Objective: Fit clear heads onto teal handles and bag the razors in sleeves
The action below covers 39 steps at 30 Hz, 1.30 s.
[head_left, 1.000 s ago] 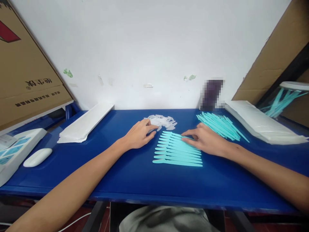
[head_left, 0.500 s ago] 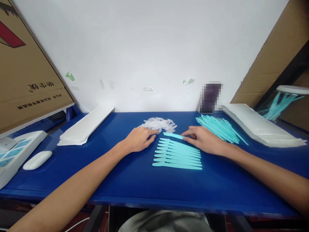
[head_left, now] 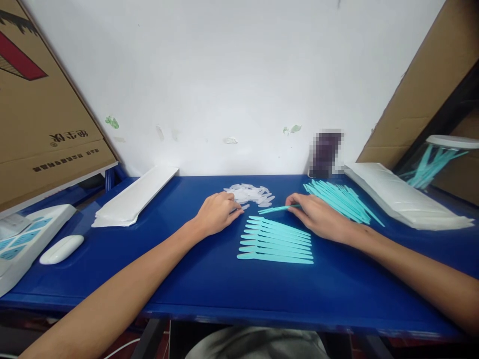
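My right hand (head_left: 312, 212) pinches a turquoise eyebrow razor (head_left: 275, 209) by its handle end. The razor is turned edge-on, its head pointing left. At the near edge of a heap of small whitish, translucent blade caps (head_left: 249, 192), my left hand (head_left: 217, 212) has its thumb and index finger closed at one cap (head_left: 245, 207); part of the cap sticks out past the fingertips. Just below both hands lies a row of several turquoise eyebrow razors (head_left: 277, 244), side by side with their heads to the left. A pile of more razors (head_left: 337, 199) lies beyond my right hand.
White flat packets (head_left: 134, 197) lie at the left, and a white padded packet (head_left: 404, 194) at the right. A clear tub of turquoise sticks (head_left: 434, 159) stands far right. A white oval case (head_left: 62, 249) rests near a white device (head_left: 33, 234). A blurred upright object (head_left: 325, 152) leans against the wall.
The razor in my right hand has turned from flat to edge-on and moved slightly right. My left fingertips have drawn a little left, with the cap at them.
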### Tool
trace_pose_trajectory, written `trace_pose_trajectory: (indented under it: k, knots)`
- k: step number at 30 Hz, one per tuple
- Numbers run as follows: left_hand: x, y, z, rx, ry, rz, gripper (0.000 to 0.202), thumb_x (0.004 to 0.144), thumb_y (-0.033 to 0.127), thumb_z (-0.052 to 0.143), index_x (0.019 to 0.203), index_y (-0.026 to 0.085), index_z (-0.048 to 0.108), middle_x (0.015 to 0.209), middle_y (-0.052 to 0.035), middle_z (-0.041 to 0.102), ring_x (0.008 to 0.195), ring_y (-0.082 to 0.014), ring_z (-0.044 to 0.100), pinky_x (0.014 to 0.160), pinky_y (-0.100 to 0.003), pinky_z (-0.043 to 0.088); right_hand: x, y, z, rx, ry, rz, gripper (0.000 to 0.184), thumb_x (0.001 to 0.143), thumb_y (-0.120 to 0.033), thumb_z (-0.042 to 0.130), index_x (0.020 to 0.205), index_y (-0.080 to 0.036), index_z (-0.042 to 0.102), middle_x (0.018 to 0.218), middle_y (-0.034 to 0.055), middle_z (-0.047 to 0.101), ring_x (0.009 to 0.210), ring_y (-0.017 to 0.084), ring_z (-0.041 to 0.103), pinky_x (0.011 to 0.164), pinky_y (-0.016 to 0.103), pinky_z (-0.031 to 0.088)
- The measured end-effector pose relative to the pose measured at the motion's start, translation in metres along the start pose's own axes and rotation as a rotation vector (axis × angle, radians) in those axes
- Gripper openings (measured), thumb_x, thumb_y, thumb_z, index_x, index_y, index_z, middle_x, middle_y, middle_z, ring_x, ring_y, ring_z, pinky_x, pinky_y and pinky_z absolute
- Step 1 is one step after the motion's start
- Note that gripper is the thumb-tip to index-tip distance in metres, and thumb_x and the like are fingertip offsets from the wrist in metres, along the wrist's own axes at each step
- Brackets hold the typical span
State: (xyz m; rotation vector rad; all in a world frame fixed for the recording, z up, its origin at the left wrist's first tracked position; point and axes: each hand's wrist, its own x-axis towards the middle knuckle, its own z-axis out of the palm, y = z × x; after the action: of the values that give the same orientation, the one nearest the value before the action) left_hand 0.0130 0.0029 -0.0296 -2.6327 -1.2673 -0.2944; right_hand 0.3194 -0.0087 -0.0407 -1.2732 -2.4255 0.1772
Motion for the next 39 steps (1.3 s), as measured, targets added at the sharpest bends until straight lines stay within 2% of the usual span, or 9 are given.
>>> trace_pose_trajectory:
  k: [4,8,11,16,27,30,32,35,39]
  knots:
    - [0.001,0.001,0.001,0.003,-0.019,-0.021,0.027,0.099,0.028,0.052,0.104,0.019,0.076,0.089,-0.0072,0.066,0.085,-0.0213,0.062,0.068,-0.030,0.043,0.000,-0.006,-0.003,0.109,0.026,0.000,0.026,0.104,-0.038,0.033,0.115,-0.022,0.050,0.094,0.0072,0.068,0.080,0.023,0.064,0.070,0.036,0.047]
    - [0.001,-0.001,0.001,0.006,-0.023,0.015,0.027,0.100,0.028,0.048,0.101,0.018,0.073,0.092,-0.0068,0.066,0.087,-0.0213,0.061,0.070,-0.031,0.044,-0.002,-0.010,-0.003,0.090,0.016,-0.033,0.035,0.105,-0.034,0.028,0.132,-0.024,0.048,0.114,0.0102,0.068,0.096,0.025,0.066,0.080,0.039,0.050]
    - [0.000,-0.001,-0.001,0.014,-0.011,0.027,0.022,0.096,0.026,0.050,0.098,0.018,0.071,0.096,-0.0073,0.065,0.091,-0.0223,0.060,0.074,-0.032,0.045,-0.003,-0.011,-0.002,0.020,-0.017,0.010,0.036,0.103,-0.035,0.031,0.129,-0.024,0.053,0.120,0.0111,0.067,0.101,0.028,0.065,0.084,0.042,0.050]
    - [-0.006,-0.003,-0.009,0.003,-0.022,0.013,0.019,0.094,0.027,0.053,0.096,0.019,0.071,0.105,-0.0087,0.065,0.096,-0.0240,0.058,0.077,-0.034,0.046,-0.004,-0.010,-0.003,-0.018,-0.031,0.041,0.036,0.102,-0.040,0.034,0.126,-0.023,0.056,0.112,0.0100,0.069,0.093,0.027,0.066,0.079,0.040,0.050]
    - [-0.008,-0.003,-0.019,-0.080,-0.065,0.068,0.022,0.095,0.026,0.053,0.094,0.019,0.073,0.095,-0.0069,0.073,0.089,-0.0230,0.065,0.079,-0.035,0.045,-0.006,-0.010,-0.002,-0.011,-0.018,0.032,0.035,0.101,-0.037,0.035,0.123,-0.021,0.058,0.113,0.0118,0.070,0.095,0.028,0.066,0.080,0.041,0.051]
    - [-0.009,-0.004,-0.022,-0.129,-0.034,0.029,0.019,0.094,0.025,0.053,0.093,0.018,0.071,0.091,-0.0061,0.073,0.085,-0.0222,0.065,0.077,-0.034,0.046,-0.006,-0.008,0.000,-0.004,-0.027,0.034,0.036,0.102,-0.038,0.035,0.123,-0.021,0.057,0.116,0.0120,0.070,0.097,0.028,0.066,0.080,0.041,0.050]
    - [-0.010,-0.008,-0.023,-0.167,-0.003,0.027,0.017,0.094,0.025,0.053,0.094,0.018,0.069,0.094,-0.0059,0.073,0.087,-0.0214,0.064,0.077,-0.034,0.046,-0.006,-0.006,0.001,0.010,-0.025,0.057,0.037,0.102,-0.040,0.034,0.125,-0.021,0.055,0.110,0.0112,0.071,0.092,0.027,0.067,0.077,0.040,0.050]
    - [-0.011,-0.016,-0.023,-0.220,0.022,0.079,0.017,0.095,0.024,0.052,0.097,0.018,0.068,0.098,-0.0056,0.073,0.093,-0.0211,0.064,0.081,-0.033,0.047,-0.007,-0.002,0.002,0.027,-0.022,0.108,0.041,0.103,-0.044,0.031,0.131,-0.021,0.050,0.099,0.0098,0.072,0.085,0.027,0.067,0.071,0.038,0.050]
    - [-0.012,-0.022,-0.022,-0.340,-0.023,0.144,0.014,0.093,0.025,0.058,0.101,0.020,0.069,0.108,-0.0043,0.074,0.102,-0.0196,0.065,0.090,-0.034,0.049,-0.008,0.002,0.004,0.000,-0.017,0.121,0.048,0.103,-0.047,0.028,0.136,-0.019,0.048,0.105,0.0125,0.070,0.092,0.029,0.067,0.075,0.039,0.050]
